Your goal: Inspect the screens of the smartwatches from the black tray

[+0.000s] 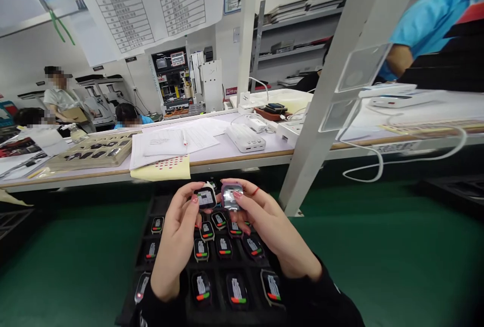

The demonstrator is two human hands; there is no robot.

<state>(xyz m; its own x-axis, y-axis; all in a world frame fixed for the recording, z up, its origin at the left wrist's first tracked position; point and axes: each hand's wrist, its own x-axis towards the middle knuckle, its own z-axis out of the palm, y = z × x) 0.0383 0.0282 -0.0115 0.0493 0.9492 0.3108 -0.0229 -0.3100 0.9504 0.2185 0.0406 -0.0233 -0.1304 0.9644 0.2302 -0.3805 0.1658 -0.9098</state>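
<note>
With your left hand pinching the lit watch and your right hand pinching the wrapped watch, keep both steady over the tray's far edge.

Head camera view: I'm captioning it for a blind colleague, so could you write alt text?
The left hand holds a small lit-screen device and the right hand a silvery one, above a black tray of similar devices on a green surface. Behind runs a workbench with papers and a white power bank.
</note>
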